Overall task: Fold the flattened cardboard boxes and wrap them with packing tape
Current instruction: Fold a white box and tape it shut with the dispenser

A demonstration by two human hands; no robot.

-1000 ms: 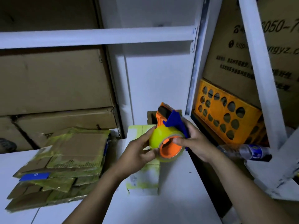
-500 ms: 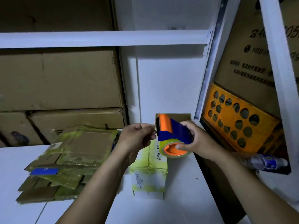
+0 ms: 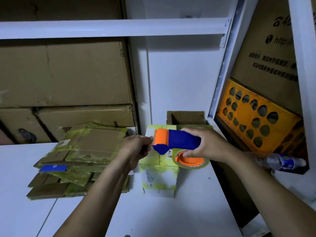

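The dispenser (image 3: 179, 142) had tipped level since half a second before, and the left grip (image 3: 135, 147) had drawn leftward.
The right grip (image 3: 208, 144) wrapped its blue handle, above one taped box (image 3: 159, 177) near the white desk's (image 3: 153, 216) right edge. The left grip's fingers were curled at the orange roller; whether they pinched tape could not be told. One stack of flats (image 3: 82, 151) lay to the left, one open box (image 3: 186, 118) behind, and one crate (image 3: 253, 117) and one bottle (image 3: 280, 162) to the right.

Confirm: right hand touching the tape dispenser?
Touching. The head view shows the right hand wrapped over the blue handle of the tape dispenser, with one digit pressed on its orange core.
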